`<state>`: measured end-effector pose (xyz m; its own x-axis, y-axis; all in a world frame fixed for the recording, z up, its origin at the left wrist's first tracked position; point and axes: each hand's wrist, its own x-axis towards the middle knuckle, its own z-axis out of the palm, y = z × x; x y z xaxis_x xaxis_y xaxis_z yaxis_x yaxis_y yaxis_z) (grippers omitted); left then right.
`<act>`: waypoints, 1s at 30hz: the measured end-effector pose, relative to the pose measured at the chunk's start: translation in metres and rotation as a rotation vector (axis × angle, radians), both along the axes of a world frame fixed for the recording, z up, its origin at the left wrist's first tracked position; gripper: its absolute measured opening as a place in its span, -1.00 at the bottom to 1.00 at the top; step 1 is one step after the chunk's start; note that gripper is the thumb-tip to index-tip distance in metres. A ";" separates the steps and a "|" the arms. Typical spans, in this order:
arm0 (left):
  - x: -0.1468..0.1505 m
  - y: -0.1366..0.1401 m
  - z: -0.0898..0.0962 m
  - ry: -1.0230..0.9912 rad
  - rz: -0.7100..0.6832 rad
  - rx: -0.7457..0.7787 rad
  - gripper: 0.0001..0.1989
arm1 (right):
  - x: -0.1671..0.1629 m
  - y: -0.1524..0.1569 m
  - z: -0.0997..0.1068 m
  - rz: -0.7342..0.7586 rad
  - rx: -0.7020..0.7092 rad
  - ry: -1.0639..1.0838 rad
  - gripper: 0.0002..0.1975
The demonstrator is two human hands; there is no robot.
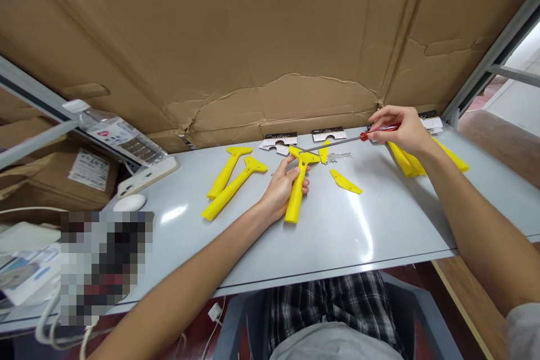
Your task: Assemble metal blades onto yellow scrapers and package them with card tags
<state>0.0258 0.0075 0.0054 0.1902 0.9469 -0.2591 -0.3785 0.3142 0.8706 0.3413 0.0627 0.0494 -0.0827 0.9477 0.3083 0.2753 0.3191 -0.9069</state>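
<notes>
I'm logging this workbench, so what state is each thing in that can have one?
Left hand: closed around a yellow tool
Right hand: closed on the screwdriver
Screwdriver: tip at the held tool's head, contact unclear
Two yellow tools at left: lying on the table
Yellow plate: lying loose
</notes>
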 end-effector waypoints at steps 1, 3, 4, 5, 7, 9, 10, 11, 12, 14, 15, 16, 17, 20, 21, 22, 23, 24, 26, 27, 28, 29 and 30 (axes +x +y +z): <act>0.000 0.000 0.000 -0.001 -0.001 0.002 -0.58 | 0.000 0.001 -0.001 0.002 -0.004 -0.002 -0.44; 0.000 0.000 0.000 0.001 0.000 0.002 -0.57 | 0.000 0.002 -0.002 0.000 -0.004 -0.010 -0.46; 0.000 0.000 0.000 0.002 0.000 0.001 -0.56 | 0.000 0.002 -0.003 -0.001 -0.003 -0.017 -0.47; 0.000 0.000 0.000 0.003 0.000 0.000 -0.56 | 0.000 0.003 -0.003 -0.003 -0.002 -0.026 -0.48; -0.001 0.000 -0.001 0.003 -0.001 -0.001 -0.54 | 0.000 0.003 -0.004 -0.002 0.000 -0.039 -0.49; -0.001 0.000 -0.001 0.001 -0.004 -0.002 -0.54 | 0.000 0.004 -0.005 0.002 0.005 -0.044 -0.50; -0.001 0.000 -0.001 0.000 -0.005 -0.003 -0.54 | 0.001 0.004 -0.005 0.004 0.008 -0.044 -0.50; -0.001 0.000 -0.001 0.000 -0.005 -0.005 -0.54 | 0.001 0.004 -0.006 0.005 0.012 -0.042 -0.50; -0.001 0.000 -0.001 0.000 -0.004 -0.008 -0.55 | 0.001 0.004 -0.006 0.005 0.013 -0.042 -0.50; 0.000 0.000 0.000 -0.001 -0.002 -0.015 -0.55 | 0.001 0.005 -0.007 0.001 0.010 -0.043 -0.49; 0.000 0.000 0.000 -0.004 -0.002 -0.017 -0.56 | 0.001 0.005 -0.007 -0.002 0.006 -0.045 -0.49; 0.000 0.000 0.000 -0.006 -0.003 -0.018 -0.57 | 0.002 0.005 -0.007 -0.004 0.001 -0.049 -0.49; 0.000 0.000 0.000 -0.009 -0.004 -0.017 -0.58 | 0.002 0.005 -0.008 -0.007 -0.004 -0.053 -0.49; -0.001 0.001 -0.001 -0.018 -0.006 -0.010 -0.58 | 0.003 0.005 -0.008 -0.021 -0.015 -0.052 -0.49; -0.001 0.001 -0.001 -0.021 -0.005 -0.010 -0.58 | 0.003 0.005 -0.007 -0.025 -0.014 -0.045 -0.49; -0.001 0.001 -0.002 -0.023 -0.005 -0.011 -0.57 | 0.003 0.005 -0.007 -0.029 -0.010 -0.036 -0.49; -0.001 0.001 -0.002 -0.023 -0.005 -0.011 -0.56 | 0.003 0.004 -0.006 -0.030 -0.005 -0.027 -0.50; -0.002 0.001 -0.002 -0.022 -0.006 -0.011 -0.56 | 0.003 0.004 -0.005 -0.029 0.000 -0.022 -0.50; -0.002 0.001 -0.002 -0.018 -0.010 -0.009 -0.57 | 0.001 0.003 -0.004 -0.027 0.006 -0.020 -0.49; -0.001 0.001 -0.002 -0.016 -0.012 -0.008 -0.57 | 0.001 0.002 -0.003 -0.027 0.005 -0.023 -0.49; -0.001 0.001 -0.002 -0.014 -0.011 -0.008 -0.57 | 0.000 0.002 -0.003 -0.027 0.002 -0.027 -0.49; -0.001 0.000 -0.001 -0.012 -0.010 -0.009 -0.57 | 0.000 0.002 -0.003 -0.027 -0.002 -0.032 -0.49; -0.001 0.000 -0.001 -0.009 -0.008 -0.011 -0.57 | -0.001 0.001 -0.003 -0.025 -0.006 -0.036 -0.48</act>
<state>0.0246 0.0077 0.0044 0.2000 0.9426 -0.2675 -0.3833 0.3265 0.8640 0.3407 0.0640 0.0464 -0.0700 0.9515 0.2996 0.3158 0.3060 -0.8981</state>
